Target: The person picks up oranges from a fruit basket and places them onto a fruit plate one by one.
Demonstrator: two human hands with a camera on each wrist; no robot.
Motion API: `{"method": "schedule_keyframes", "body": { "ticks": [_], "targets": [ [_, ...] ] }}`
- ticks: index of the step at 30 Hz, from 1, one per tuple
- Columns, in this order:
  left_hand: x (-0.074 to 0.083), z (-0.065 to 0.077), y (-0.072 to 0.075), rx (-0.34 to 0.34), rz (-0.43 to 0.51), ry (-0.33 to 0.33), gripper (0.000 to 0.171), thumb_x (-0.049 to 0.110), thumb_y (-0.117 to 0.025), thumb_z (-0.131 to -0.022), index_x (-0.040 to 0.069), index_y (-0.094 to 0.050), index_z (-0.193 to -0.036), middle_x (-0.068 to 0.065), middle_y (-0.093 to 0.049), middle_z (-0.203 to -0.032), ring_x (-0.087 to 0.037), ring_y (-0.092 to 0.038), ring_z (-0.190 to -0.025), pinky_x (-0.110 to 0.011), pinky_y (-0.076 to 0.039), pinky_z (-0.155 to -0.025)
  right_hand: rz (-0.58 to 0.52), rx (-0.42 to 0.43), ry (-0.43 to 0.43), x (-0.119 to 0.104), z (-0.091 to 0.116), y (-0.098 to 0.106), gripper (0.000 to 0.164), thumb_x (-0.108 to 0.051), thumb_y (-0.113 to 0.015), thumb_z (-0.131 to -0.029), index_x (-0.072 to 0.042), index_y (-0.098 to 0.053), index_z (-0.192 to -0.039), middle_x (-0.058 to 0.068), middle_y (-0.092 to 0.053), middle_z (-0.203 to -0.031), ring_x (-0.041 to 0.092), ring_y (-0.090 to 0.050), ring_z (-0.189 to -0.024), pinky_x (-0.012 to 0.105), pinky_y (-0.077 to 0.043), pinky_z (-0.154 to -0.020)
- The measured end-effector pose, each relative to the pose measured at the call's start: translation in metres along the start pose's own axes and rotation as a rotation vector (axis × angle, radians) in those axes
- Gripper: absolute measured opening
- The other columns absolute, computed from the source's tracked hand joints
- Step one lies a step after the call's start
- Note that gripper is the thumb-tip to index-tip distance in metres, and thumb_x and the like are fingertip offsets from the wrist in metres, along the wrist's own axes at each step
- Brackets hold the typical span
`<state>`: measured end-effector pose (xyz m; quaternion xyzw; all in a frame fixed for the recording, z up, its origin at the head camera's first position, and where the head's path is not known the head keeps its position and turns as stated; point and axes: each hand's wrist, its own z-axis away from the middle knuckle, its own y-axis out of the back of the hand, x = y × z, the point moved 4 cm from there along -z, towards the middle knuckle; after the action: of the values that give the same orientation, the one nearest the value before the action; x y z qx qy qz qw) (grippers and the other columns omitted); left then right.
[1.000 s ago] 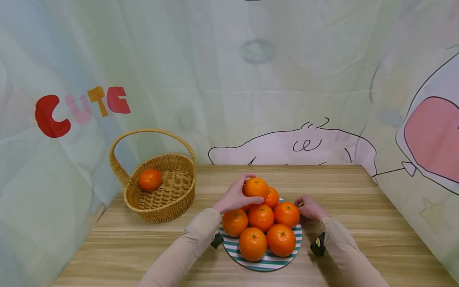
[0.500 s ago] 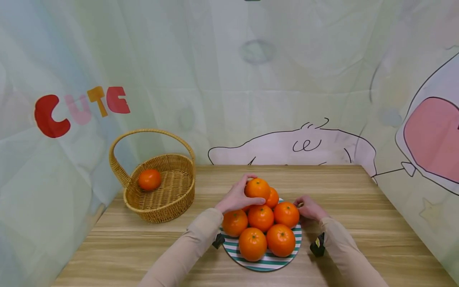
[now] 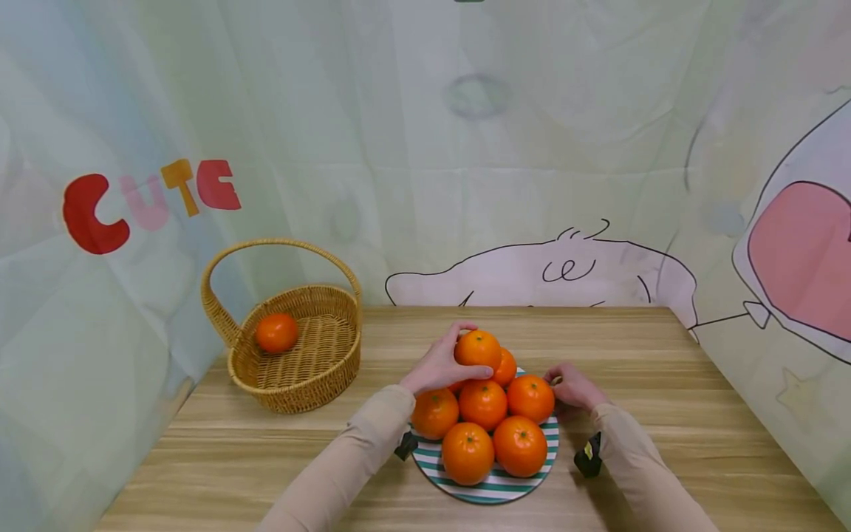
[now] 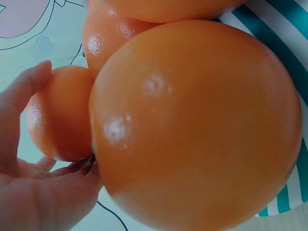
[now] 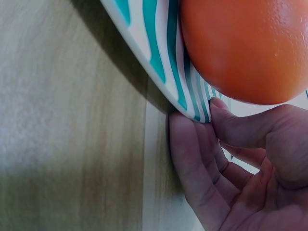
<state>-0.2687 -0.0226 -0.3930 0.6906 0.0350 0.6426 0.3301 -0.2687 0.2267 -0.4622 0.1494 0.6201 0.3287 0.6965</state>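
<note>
A green-and-white striped plate (image 3: 495, 489) at the table's near middle carries a pile of several oranges. My left hand (image 3: 440, 363) grips the top orange (image 3: 479, 349), thumb in front and fingers behind it. In the left wrist view that held orange (image 4: 60, 113) sits against my palm (image 4: 33, 187), behind a big near orange (image 4: 197, 125). My right hand (image 3: 573, 388) pinches the plate's right rim. In the right wrist view its thumb (image 5: 240, 127) lies on the rim (image 5: 159, 57) and its fingers (image 5: 192, 168) lie under it, below an orange (image 5: 245, 48).
A wicker basket (image 3: 292, 388) with a tall handle stands at the back left and holds one orange (image 3: 277, 332). The wooden table (image 3: 665, 384) is bounded by a printed cloth backdrop behind and at both sides.
The left hand and the top orange shifted a little to the right a second ago. Since then both hands have stayed still.
</note>
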Motion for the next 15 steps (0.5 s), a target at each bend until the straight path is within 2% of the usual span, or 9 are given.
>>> {"method": "schedule_keyframes", "body": {
  "ticks": [10,15],
  "targets": [
    [0.0003,-0.0004,0.0009,0.003,-0.019,-0.016,0.076,0.032,-0.079,-0.085,0.021,-0.036,-0.146,-0.013,-0.057,-0.136,-0.029,-0.057,-0.118,-0.051,-0.046,-0.108,0.007,0.009,0.037,-0.0005,-0.0007,0.0002,0.013,0.005,-0.055,-0.081,0.007,-0.064,-0.09,0.006,-0.058,-0.075,0.014,-0.056,-0.06,0.03,-0.054,-0.052],
    [0.0,-0.0009,0.0004,-0.001,-0.024,-0.015,0.078,0.032,-0.08,-0.085,0.02,-0.034,-0.148,-0.014,-0.056,-0.138,-0.029,-0.057,-0.119,-0.052,-0.046,-0.108,-0.008,-0.005,-0.007,0.0003,-0.0005,-0.0001,0.013,0.002,-0.056,-0.085,0.007,-0.064,-0.094,0.007,-0.058,-0.077,0.015,-0.057,-0.061,0.031,-0.055,-0.054]
  ]
}}
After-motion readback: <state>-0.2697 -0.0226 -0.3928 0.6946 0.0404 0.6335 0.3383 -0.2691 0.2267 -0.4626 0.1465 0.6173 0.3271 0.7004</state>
